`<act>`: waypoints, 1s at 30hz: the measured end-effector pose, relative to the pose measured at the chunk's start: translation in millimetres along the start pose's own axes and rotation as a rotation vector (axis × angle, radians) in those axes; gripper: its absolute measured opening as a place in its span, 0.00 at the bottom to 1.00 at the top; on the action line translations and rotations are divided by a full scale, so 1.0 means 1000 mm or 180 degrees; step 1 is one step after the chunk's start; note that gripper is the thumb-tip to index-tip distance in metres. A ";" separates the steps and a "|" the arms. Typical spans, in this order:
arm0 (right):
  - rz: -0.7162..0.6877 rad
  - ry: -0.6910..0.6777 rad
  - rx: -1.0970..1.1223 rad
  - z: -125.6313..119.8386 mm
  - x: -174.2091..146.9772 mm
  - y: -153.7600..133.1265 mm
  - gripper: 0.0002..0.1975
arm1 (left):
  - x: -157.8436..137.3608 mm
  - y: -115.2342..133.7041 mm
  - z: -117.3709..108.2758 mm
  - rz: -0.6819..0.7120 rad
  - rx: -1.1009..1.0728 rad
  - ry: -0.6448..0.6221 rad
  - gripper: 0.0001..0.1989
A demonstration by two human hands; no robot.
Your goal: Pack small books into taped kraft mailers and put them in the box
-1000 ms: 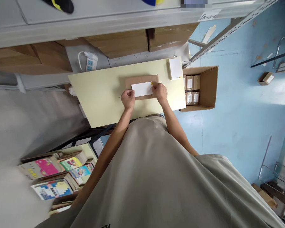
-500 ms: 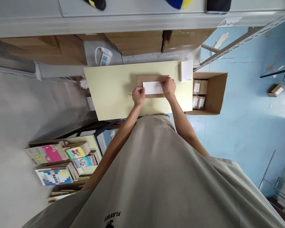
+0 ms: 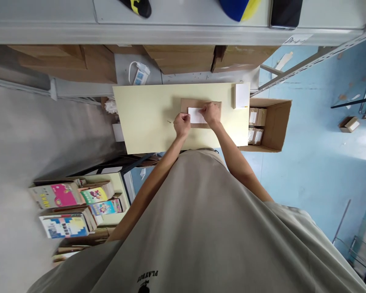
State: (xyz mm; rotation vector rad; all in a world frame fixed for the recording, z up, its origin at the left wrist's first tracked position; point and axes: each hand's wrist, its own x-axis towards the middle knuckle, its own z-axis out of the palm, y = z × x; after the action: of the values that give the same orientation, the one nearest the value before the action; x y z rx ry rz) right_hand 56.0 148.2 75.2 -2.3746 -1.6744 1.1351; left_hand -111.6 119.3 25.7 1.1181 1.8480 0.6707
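Observation:
A flat brown cardboard piece point(image 3: 184, 105), perhaps a small box, lies on the pale yellow tabletop point(image 3: 146, 118). Over it is a white paper label point(image 3: 195, 115), its right part hidden by my fingers. My left hand point(image 3: 182, 124) pinches the label's left edge between thumb and fingertips. Bunched closed, my right hand point(image 3: 211, 113) has its fingertips on the label's upper right part and covers some of the cardboard. Whether the label is stuck down I cannot tell.
A white block, perhaps stacked labels point(image 3: 242, 96), sits at the table's back right. An open carton point(image 3: 274, 122) with several small boxes adjoins the right edge. Behind stand large cartons point(image 3: 179, 59) and a power strip point(image 3: 141, 75). Books point(image 3: 67, 226) fill a rack at lower left.
My right hand has shifted left from the label's right end, over the label. My left hand stays at the left edge. The whole view has tilted slightly.

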 end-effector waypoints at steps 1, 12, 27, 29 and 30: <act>0.0005 0.0041 0.0013 0.002 0.000 -0.005 0.12 | -0.001 0.000 0.000 0.0018 -0.0002 0.0009 0.05; 0.0024 -0.0456 -0.0221 0.011 -0.015 -0.034 0.12 | -0.003 -0.003 -0.003 0.0248 0.0012 -0.0144 0.07; 0.0437 -0.0136 -0.0278 0.015 -0.022 -0.047 0.16 | 0.000 -0.010 -0.024 0.0362 0.0278 -0.0729 0.24; 0.0354 -0.0139 -0.0297 0.017 -0.027 -0.041 0.12 | 0.006 -0.012 -0.031 0.0212 0.0380 -0.0781 0.28; 0.0381 -0.0122 -0.0281 0.018 -0.030 -0.038 0.12 | 0.010 -0.012 -0.035 0.0084 0.0424 -0.0814 0.30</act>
State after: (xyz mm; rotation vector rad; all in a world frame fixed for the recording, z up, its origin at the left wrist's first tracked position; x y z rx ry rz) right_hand 10.7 132.4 93.7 -2.5541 -1.6470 1.1537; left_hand -149.5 121.7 29.8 1.2547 1.6796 0.4021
